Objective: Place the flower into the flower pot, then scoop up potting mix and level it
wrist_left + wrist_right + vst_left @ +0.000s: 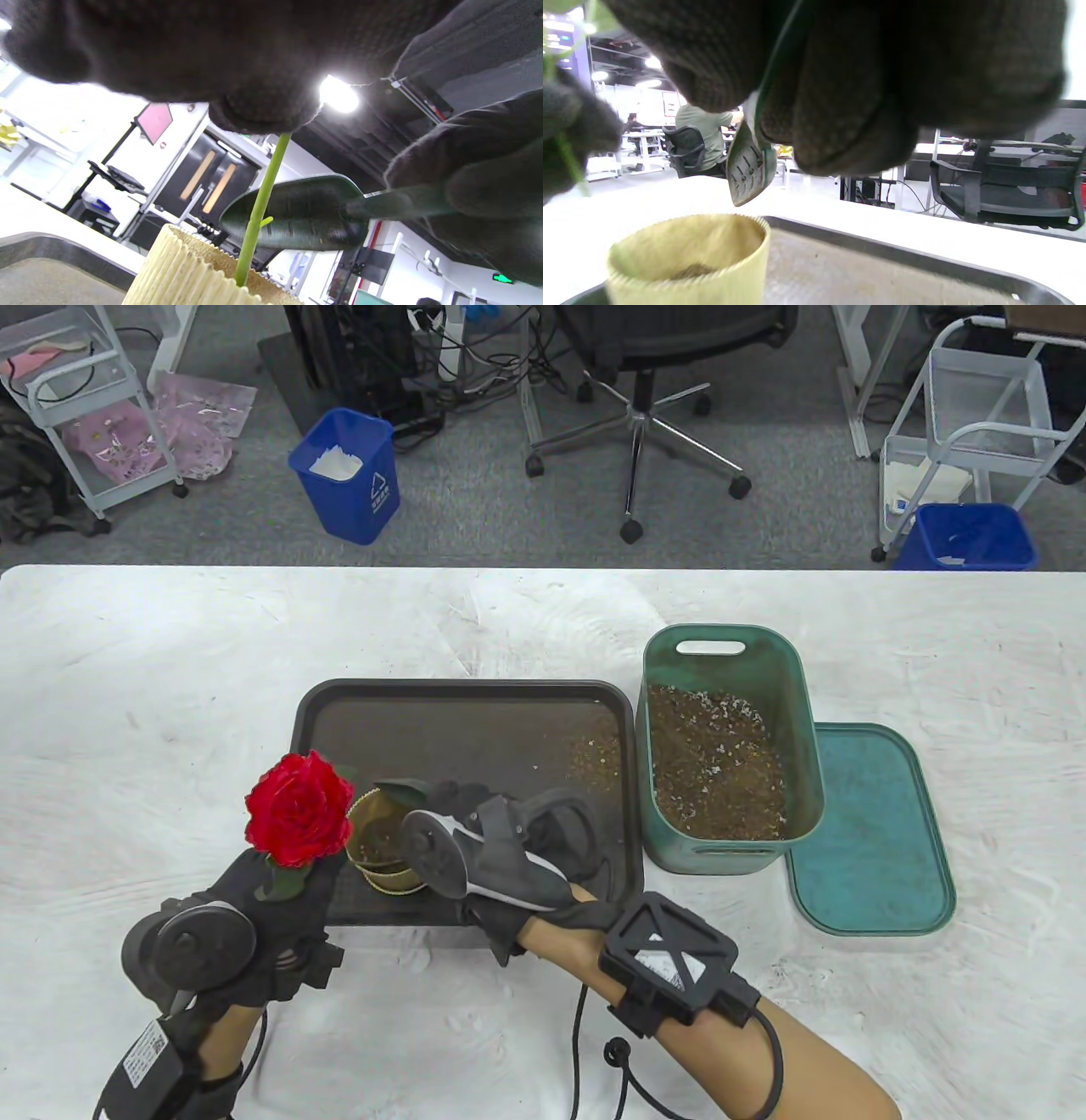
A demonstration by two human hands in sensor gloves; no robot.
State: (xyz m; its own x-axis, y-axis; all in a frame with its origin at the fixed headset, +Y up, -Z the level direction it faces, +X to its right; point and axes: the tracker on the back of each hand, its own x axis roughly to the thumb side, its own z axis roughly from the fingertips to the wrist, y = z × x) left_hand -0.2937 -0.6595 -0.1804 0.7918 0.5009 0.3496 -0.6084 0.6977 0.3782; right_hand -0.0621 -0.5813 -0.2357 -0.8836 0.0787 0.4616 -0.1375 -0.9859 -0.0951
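My left hand [271, 899] pinches the green stem [263, 186] of a red rose [299, 809]. The stem runs down into a ribbed pale-yellow pot [386, 841] at the front left of a dark tray [462, 721]. Some brown potting mix lies at the bottom of the pot [687, 254]. My right hand [501, 848] grips a dark green scoop [305, 218], its blade [399, 791] hanging just above the pot's rim, close to the stem. The scoop [748, 163] tilts blade-down over the pot.
A green tub [721, 746] of potting mix stands right of the tray, with its green lid [874, 831] lying flat beside it. A few crumbs of mix are scattered on the tray's right side. White table all round; chairs, carts and blue bins stand beyond the far edge.
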